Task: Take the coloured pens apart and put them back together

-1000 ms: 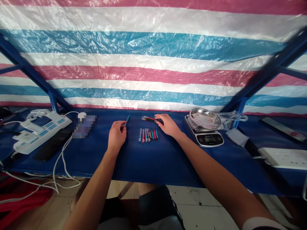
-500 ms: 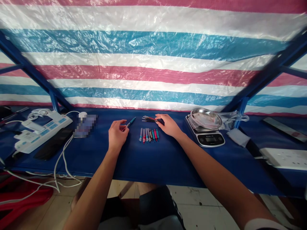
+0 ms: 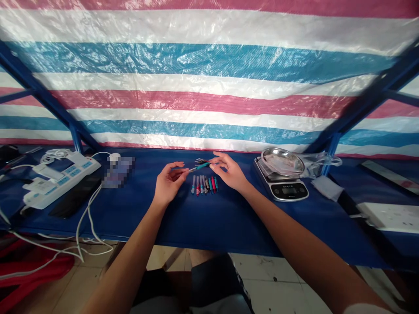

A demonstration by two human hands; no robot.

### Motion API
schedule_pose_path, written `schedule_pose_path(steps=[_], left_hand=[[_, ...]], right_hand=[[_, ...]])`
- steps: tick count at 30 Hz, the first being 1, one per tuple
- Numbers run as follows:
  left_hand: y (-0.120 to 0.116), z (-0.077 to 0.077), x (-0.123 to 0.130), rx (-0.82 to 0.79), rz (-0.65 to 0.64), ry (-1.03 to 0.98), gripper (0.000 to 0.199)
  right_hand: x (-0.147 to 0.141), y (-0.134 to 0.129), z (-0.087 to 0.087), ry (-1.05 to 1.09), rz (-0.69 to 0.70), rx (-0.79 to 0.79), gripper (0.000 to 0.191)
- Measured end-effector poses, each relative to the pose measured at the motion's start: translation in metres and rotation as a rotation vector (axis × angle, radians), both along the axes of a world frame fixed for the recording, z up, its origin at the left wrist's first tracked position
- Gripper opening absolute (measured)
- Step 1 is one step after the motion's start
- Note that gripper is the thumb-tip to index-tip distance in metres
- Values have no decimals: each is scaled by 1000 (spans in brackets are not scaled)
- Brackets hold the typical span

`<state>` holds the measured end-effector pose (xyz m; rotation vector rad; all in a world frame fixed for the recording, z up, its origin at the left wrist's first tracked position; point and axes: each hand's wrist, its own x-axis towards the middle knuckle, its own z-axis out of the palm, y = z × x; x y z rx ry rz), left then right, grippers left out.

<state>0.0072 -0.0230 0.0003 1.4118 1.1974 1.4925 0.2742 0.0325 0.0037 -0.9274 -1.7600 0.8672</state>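
Between my two hands a slim teal pen (image 3: 202, 166) lies nearly level, a little above the blue table. My left hand (image 3: 170, 181) pinches its pale left end between thumb and fingers. At the other end, the thumb and fingertips of my right hand (image 3: 228, 171) close on the teal part. Several thin dark pen refills (image 3: 200, 161) lie just behind the pen, partly hidden by it and by my right fingers. Nearer to me is a row of short pen parts (image 3: 204, 185), some clear, others grey, red and teal.
A digital scale (image 3: 284, 191) with a round metal bowl (image 3: 296, 165) stands at right, plastic bags beside it. At left lie a white power strip (image 3: 62, 179), a black phone-like slab (image 3: 70, 203) and white cables (image 3: 85, 213). A striped sheet (image 3: 209, 100) hangs behind the blue table (image 3: 222, 222).
My left hand has moved right with the pen, which has swung from slanting away to nearly level. My right fingers, earlier over the refills, now grip the pen's right end.
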Motion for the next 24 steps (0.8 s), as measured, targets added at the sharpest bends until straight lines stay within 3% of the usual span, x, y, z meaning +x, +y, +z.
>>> schedule_pose_path(steps=[5, 10, 14, 18, 24], left_hand=[[-4, 3, 8, 16, -135, -61, 55], [-2, 1, 6, 46, -101, -58, 56], [1, -1, 6, -14, -77, -56, 62], [0, -2, 6, -147, -105, -37, 44], [-3, -3, 5, -158, -158, -41, 43]], right_hand=[[-8, -18, 5, 111, 129, -271, 32], [-7, -25, 12, 146, 187, -348, 36], [-11, -29, 16, 223, 134, -293, 32], [-14, -31, 10, 246, 73, -253, 31], [-16, -33, 2, 221, 123, -147, 28]])
